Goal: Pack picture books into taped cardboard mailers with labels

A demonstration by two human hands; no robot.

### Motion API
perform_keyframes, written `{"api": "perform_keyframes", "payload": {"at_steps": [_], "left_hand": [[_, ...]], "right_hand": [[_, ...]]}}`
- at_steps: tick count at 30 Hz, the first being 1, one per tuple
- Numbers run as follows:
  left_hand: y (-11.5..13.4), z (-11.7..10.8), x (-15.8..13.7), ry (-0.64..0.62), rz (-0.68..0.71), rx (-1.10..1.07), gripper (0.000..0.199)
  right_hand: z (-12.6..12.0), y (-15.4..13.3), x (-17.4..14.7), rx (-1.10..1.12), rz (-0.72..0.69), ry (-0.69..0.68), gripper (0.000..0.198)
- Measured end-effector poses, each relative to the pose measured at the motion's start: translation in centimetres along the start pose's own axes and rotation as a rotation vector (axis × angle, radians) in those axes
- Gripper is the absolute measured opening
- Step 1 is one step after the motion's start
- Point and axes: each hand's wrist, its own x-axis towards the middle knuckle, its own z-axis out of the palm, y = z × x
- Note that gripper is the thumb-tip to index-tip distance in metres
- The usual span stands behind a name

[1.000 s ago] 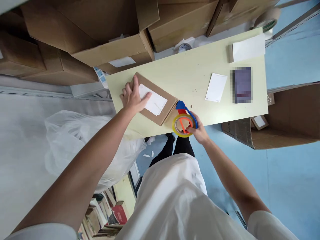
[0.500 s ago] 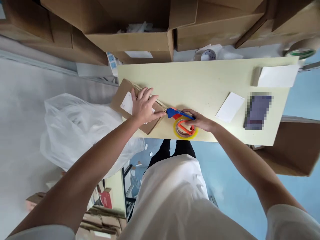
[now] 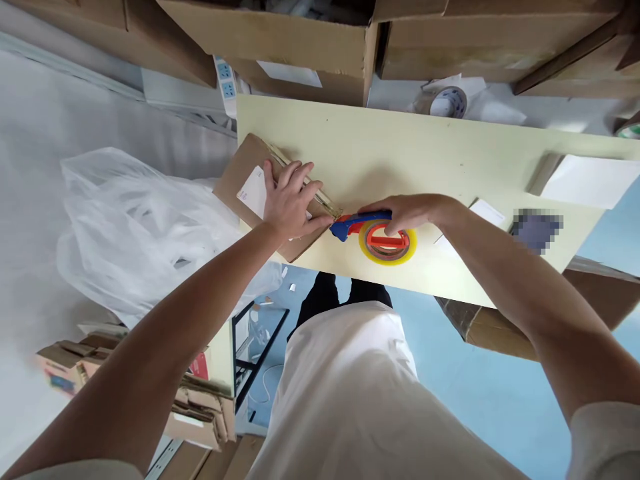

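Observation:
A small brown cardboard box (image 3: 231, 181) with a white label (image 3: 253, 190) lies at an angle near the left end of the pale table. Spread over the top of it, my left hand (image 3: 293, 200) presses down with its fingers apart. My right hand (image 3: 405, 212) is closed around a blue and red tape dispenser (image 3: 375, 219), which carries a yellow-rimmed roll of clear tape (image 3: 412, 247). The dispenser's blue head touches or nearly touches the box's right corner, close to my left thumb. Shiny tape shows along the box's far side.
Large cardboard boxes (image 3: 295, 41) stand behind the table (image 3: 400, 143). A paper stack (image 3: 593, 180), a white card (image 3: 487, 211) and a blurred dark object (image 3: 537, 230) lie to the right. A plastic bag (image 3: 145, 227) bulges at left. An open carton (image 3: 495, 330) sits below the table's right side.
The dispenser has turned in my right hand's grip, and my right wrist has risen and swung farther over the table. My left hand stays on the box. The whole view has shifted and tilted.

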Motion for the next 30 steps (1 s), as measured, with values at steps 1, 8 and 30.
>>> {"api": "perform_keyframes", "payload": {"at_steps": [1,8,30], "left_hand": [[0.0,-0.1,0.0,-0.009,0.0,0.0,0.065],[0.4,-0.7,0.2,-0.022,-0.016,0.016,0.062],[-1.3,-2.8,-7.8,0.219,-0.644,-0.297,0.079]], "right_hand": [[-0.8,-0.5,0.5,-0.031,0.021,-0.064,0.07],[-0.3,-3.9,1.3,-0.299,0.118,-0.212,0.067],[14.2,-5.7,-19.3,0.392,-0.089,0.827,0.074]]}}
